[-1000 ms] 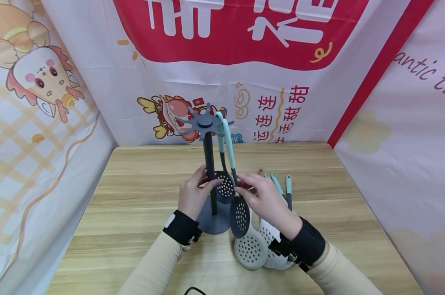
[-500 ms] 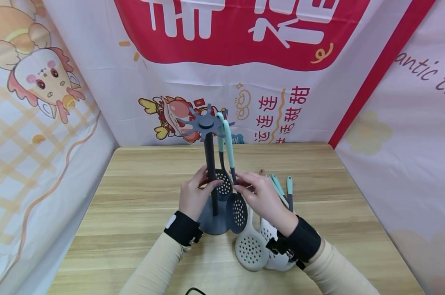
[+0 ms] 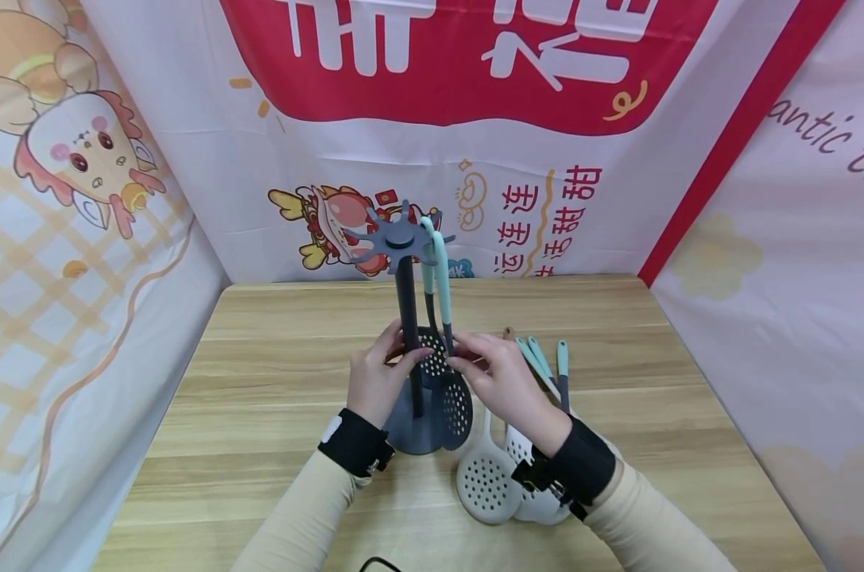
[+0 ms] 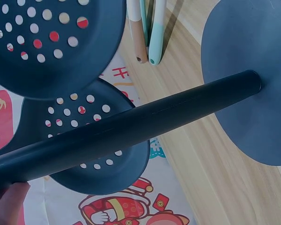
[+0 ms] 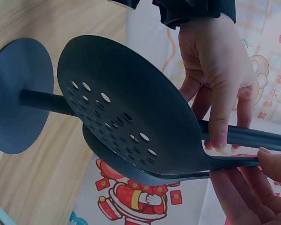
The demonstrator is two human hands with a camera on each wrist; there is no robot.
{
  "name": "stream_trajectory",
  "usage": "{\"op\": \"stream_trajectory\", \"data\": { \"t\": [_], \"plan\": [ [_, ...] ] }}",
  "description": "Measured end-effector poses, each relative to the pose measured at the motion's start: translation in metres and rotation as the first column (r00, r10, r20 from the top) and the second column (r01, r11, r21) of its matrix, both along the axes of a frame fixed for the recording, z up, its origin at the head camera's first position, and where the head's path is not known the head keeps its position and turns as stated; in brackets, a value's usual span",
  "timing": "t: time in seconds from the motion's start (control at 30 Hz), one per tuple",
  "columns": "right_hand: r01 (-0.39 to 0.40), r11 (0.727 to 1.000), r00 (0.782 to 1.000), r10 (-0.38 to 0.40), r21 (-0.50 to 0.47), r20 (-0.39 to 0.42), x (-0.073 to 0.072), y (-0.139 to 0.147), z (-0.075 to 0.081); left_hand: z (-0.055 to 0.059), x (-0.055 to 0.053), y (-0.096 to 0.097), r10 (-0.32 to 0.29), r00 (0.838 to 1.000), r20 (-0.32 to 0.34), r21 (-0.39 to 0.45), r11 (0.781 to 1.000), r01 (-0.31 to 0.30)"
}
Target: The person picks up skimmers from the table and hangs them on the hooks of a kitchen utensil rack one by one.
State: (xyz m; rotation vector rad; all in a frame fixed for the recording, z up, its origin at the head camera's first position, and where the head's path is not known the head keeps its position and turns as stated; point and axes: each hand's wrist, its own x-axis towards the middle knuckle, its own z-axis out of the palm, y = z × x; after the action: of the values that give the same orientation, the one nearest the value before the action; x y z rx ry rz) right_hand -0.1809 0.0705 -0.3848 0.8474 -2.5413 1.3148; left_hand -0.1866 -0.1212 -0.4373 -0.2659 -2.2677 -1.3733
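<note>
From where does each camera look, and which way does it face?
Head: on the head, facing forward and down at the stand; left hand, right hand and sleeves show.
Left wrist: on that wrist, facing the stand's post; part of the left hand shows at lower left.
Right wrist: on that wrist, facing two dark skimmers; the left hand and right fingers show.
Both wrist views share the post and skimmers.

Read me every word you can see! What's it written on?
"antic ti": right cloth, cut off.
"运连连": back cloth, start hidden.
"活甜甜": back cloth, start mostly hidden.
Big white writing, red patch: cut off, unreadable.
Marks on the blue patch: too small.
Writing on the left cloth: too small or blurred.
Stand, dark spoons: no writing I can see.
</note>
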Motion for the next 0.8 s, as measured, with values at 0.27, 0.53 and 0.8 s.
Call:
{"op": "stream_trajectory", "data": {
  "t": [0.27,0.53,0.8],
  "plan": [
    [0.016,1.000,1.000,-0.017,-0.018,-0.013,-0.002,-0.004,-0.002,0.001,0.001,0.001,0.001,1.000,-0.013,-0.005,1.000,-0.001],
    [0.036,0.999,0.998,-0.038,-0.039,-0.055,-0.007,-0.008,-0.009,0.000,0.001,-0.001,-0.002,1.000,0.005,0.001,1.000,0.002],
    [0.041,0.998,0.996,-0.045,-0.056,-0.077,-0.011,-0.011,-0.012,-0.002,-0.001,-0.001,-0.003,1.000,-0.013,0.005,1.000,0.003]
  ]
}}
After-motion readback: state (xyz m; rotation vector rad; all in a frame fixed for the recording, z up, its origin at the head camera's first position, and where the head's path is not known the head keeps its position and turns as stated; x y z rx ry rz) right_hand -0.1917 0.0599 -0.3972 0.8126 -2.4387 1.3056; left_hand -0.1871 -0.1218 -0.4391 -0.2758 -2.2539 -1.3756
